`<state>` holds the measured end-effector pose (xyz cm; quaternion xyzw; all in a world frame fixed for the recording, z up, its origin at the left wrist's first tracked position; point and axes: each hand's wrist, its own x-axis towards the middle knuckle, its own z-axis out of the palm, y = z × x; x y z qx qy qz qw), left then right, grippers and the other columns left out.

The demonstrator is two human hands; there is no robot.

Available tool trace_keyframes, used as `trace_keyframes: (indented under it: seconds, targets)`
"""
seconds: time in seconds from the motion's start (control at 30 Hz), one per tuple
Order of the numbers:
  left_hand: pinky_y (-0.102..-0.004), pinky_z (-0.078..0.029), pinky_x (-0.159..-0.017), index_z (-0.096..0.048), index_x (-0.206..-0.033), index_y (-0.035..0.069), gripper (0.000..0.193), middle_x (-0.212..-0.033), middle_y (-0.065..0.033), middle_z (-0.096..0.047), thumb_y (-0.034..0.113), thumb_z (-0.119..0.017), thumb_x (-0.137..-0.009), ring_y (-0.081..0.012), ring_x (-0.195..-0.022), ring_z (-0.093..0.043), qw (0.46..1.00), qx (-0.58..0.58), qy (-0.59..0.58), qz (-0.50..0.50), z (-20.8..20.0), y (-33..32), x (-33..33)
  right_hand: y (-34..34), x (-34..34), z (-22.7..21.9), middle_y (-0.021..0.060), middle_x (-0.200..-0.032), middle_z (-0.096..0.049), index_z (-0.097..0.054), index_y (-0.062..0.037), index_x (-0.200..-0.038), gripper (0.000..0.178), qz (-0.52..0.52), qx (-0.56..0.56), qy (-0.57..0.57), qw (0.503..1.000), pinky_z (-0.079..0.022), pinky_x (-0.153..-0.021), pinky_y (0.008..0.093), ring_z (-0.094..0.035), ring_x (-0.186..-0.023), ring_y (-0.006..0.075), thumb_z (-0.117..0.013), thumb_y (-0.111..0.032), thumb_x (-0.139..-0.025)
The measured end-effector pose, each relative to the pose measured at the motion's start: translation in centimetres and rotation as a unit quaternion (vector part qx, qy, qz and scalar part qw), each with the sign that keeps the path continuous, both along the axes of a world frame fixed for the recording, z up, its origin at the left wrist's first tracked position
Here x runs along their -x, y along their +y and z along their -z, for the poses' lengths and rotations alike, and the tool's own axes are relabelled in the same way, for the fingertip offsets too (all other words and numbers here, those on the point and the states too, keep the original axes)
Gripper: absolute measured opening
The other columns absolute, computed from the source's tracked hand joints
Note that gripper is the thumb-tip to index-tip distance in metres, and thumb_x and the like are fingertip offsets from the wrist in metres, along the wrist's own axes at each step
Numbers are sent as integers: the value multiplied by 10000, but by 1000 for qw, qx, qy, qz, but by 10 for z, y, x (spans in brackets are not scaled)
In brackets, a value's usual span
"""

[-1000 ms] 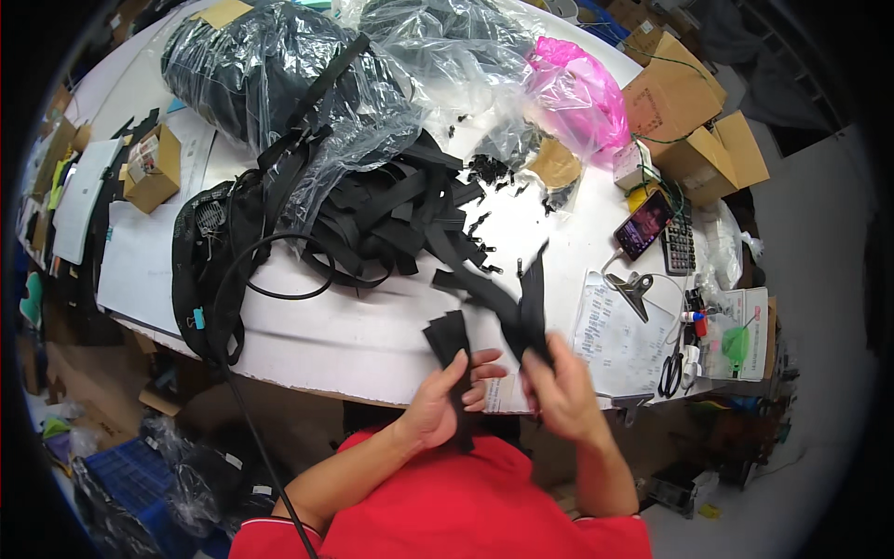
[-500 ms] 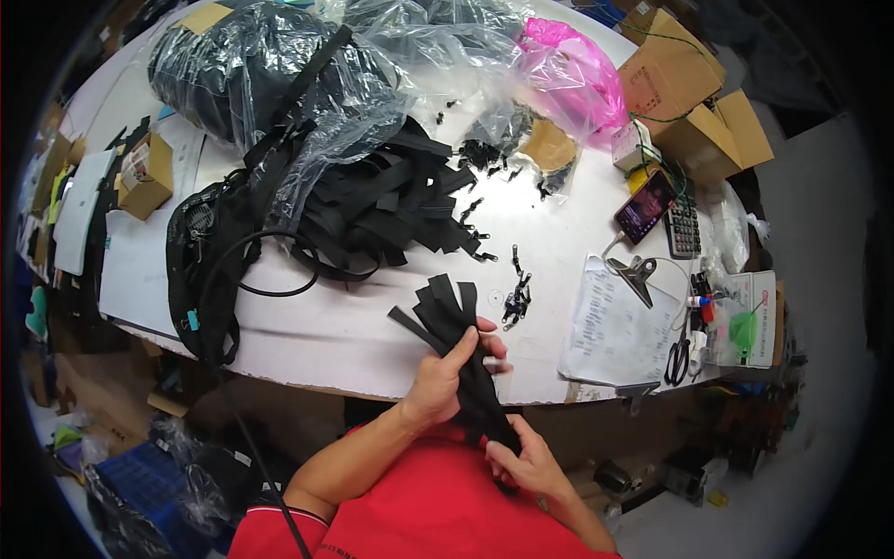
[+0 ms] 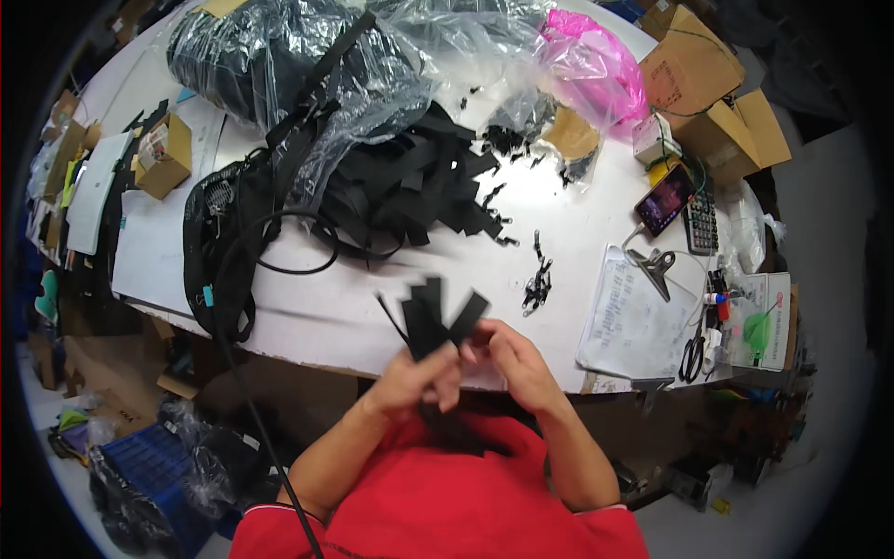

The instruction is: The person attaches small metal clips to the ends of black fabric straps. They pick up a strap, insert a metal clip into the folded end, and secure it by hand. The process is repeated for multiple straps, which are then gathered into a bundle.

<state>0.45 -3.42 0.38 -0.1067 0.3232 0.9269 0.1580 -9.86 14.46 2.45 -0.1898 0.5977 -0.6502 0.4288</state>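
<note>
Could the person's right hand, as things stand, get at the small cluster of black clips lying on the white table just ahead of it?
Probably yes: the right hand is close to the black clips, bare table between, though its fingers are busy on the black strips.

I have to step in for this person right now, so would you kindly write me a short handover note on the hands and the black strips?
Left hand: closed on a fanned bunch of black strips, held above the near edge of the white table.
Right hand: fingers at the base of the same bunch, beside the left hand.
Supply: a loose pile of black strips lies mid-table, with more black material in the clear plastic bags behind it. Small black clips lie to the right.
Done: a few strips are gathered in hand.
Left: most strips are on the table in the pile.
</note>
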Motion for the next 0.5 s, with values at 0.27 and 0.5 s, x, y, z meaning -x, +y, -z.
trace_keyframes:
  seconds: [0.27, 0.5]
  targets:
    - [-246, -407, -543, -563, -1048, 100, 344, -726, 33, -425, 404, -407, -1090, -63, -555, -405, 938, -161, -59, -302, -11, -25, 16, 15, -47, 1, 140, -1176, -664, -496, 8, -1417, 583, -150, -57, 59, 985, -468, -973, 312, -627, -1069, 209, -666, -343, -984]
    - [-230, -382, -555, -558, -1052, 115, 312, -665, 54, -373, 426, -530, -1040, -40, -566, -381, 936, -68, -44, -342, 7, -47, 20, 63, -69, 16, 91, -960, -713, -557, 34, -1303, 335, -61, -128, -264, 954, -481, -655, 223, -587, -709, 73, -607, -123, -1011]
